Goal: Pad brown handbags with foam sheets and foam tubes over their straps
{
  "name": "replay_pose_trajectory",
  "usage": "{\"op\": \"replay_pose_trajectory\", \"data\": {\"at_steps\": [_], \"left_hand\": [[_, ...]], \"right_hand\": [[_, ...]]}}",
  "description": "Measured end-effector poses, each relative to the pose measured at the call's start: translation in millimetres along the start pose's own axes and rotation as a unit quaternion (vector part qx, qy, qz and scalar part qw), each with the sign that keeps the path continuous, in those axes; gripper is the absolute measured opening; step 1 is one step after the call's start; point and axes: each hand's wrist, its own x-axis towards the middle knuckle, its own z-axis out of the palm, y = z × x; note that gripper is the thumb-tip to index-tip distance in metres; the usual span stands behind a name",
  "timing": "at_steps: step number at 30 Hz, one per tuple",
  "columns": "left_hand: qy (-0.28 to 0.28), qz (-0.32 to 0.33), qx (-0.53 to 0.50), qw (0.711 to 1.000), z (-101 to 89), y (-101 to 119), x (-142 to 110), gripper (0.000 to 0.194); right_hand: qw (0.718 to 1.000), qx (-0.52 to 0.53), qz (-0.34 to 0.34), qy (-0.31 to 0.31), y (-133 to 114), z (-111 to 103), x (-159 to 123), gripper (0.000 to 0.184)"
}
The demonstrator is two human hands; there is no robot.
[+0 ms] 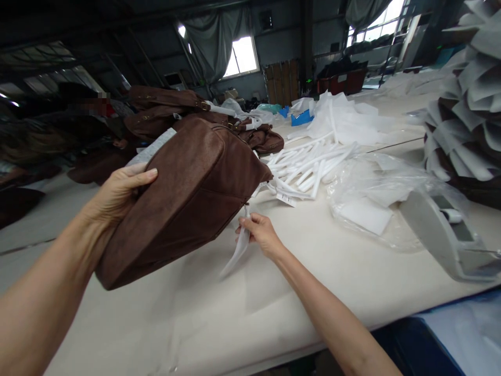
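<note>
A dark brown leather-look bag (188,193) is held tilted above the pale table. My left hand (125,193) grips its left side, thumb on the near face and the other fingers hidden behind. At the bag's lower right edge, my right hand (258,232) pinches a thin white strip (239,250) that hangs by a zipper end. Whether the strip is fastened to the bag I cannot tell. Part of a grey-white sheet (156,145) shows behind the bag's upper left edge.
Several white foam strips (309,169) lie beyond my right hand. More brown bags (168,104) are piled behind. A clear plastic bag (364,203) and a grey tape dispenser (446,235) are at right, near a tall stack with white sheets (469,120). Another person sits at far left.
</note>
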Motion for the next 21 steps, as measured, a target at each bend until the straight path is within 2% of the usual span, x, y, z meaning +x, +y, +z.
{"op": "replay_pose_trajectory", "data": {"at_steps": [2, 3, 5, 7, 9, 11, 13, 15, 18, 21], "left_hand": [[-0.007, 0.011, 0.011, 1.0, 3.2, -2, -4, 0.055], [-0.017, 0.015, 0.027, 0.999, 5.8, -4, -9, 0.052], [-0.056, 0.028, 0.09, 0.994, 14.0, -12, -23, 0.042], [-0.114, 0.063, 0.178, 0.975, 26.5, -28, -42, 0.032], [-0.176, 0.126, 0.248, 0.944, 42.4, -48, -65, 0.031], [-0.225, 0.199, 0.292, 0.908, 58.5, -71, -86, 0.033], [-0.241, 0.268, 0.333, 0.871, 71.2, -90, -103, 0.035], [-0.226, 0.33, 0.372, 0.838, 78.2, -102, -113, 0.034], [-0.185, 0.397, 0.399, 0.806, 78.9, -107, -112, 0.029], [-0.143, 0.431, 0.42, 0.786, 73.8, -101, -101, 0.028]], "right_hand": [[0.995, 0.084, 0.057, -0.024, 6, 10, -7, 0.051], [0.994, 0.086, 0.065, -0.02, 11, 13, -11, 0.052], [0.999, -0.018, 0.043, 0.009, 22, 11, -23, 0.048], [0.984, -0.172, 0.0, 0.043, 33, 0, -43, 0.037], [0.945, -0.324, -0.038, 0.033, 42, -18, -71, 0.024], [0.892, -0.446, -0.065, -0.024, 47, -39, -104, 0.031], [0.827, -0.547, -0.099, -0.086, 50, -59, -133, 0.041], [0.784, -0.595, -0.133, -0.116, 53, -78, -149, 0.04], [0.728, -0.641, -0.221, -0.102, 61, -94, -141, 0.033], [0.674, -0.657, -0.332, -0.062, 70, -91, -121, 0.037]]}}
